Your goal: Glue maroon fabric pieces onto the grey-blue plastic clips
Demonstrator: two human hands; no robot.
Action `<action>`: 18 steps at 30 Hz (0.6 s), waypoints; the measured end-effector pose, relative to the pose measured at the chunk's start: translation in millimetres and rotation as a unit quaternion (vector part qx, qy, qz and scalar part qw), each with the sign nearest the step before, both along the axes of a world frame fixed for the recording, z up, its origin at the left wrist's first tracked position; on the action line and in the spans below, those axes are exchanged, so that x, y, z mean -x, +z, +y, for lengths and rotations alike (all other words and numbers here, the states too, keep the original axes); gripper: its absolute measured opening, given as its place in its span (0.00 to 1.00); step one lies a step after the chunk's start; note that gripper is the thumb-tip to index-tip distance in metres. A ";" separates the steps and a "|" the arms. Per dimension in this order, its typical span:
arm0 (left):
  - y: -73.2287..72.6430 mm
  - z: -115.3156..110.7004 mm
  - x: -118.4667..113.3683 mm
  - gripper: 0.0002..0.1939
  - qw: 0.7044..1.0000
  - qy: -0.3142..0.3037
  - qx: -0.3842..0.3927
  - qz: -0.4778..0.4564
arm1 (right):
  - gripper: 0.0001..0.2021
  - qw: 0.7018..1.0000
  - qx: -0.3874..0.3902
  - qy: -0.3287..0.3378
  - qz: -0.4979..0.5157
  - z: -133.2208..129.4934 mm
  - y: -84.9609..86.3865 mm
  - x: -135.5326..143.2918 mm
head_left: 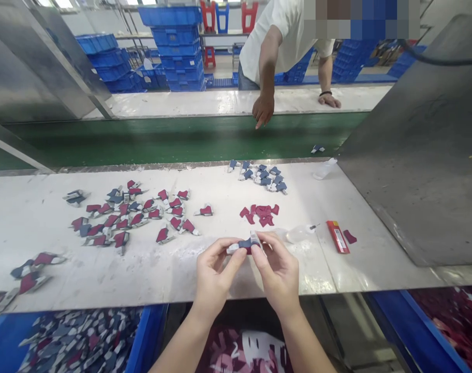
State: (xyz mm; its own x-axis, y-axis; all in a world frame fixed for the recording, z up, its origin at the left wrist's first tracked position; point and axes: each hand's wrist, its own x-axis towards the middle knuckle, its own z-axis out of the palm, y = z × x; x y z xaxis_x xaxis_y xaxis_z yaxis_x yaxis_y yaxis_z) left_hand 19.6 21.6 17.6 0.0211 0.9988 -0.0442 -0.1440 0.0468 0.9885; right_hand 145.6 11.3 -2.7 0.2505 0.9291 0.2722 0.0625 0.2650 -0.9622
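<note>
Between the fingertips of both hands is a small blue, grey and dark red plastic part (245, 244), held just above the front of the white table. My left hand (216, 269) pinches its left end, and my right hand (277, 267) grips the right end. Just beyond them lies a small pile of dark red curved pieces (262, 213). A clear squeeze bottle with a thin tip (298, 234) rests beside my right hand. Farther back sits a cluster of blue and grey parts (264, 176). Many red, blue and grey parts (123, 215) are scattered to the left.
A red and yellow box (338, 237) and a single red piece (350, 237) lie at right. Blue bins of parts (148, 331) stand below the table edge. Across the green belt (181, 137), a person in white reaches a hand (264, 108) over it. A metal panel (426, 155) borders the right.
</note>
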 end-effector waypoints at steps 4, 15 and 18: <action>2.7 1.3 0.4 0.07 1.000 0.003 -0.001 -0.001 | 0.08 0.995 0.057 0.020 0.077 1.2 -4.0 1.1; 2.9 7.3 1.3 0.08 0.999 0.006 -0.025 0.042 | 0.12 0.996 0.073 0.019 0.035 -0.7 -12.6 1.3; 2.1 6.7 1.4 0.07 0.998 0.006 -0.016 0.053 | 0.12 0.997 0.067 0.024 0.009 -2.6 -13.3 2.4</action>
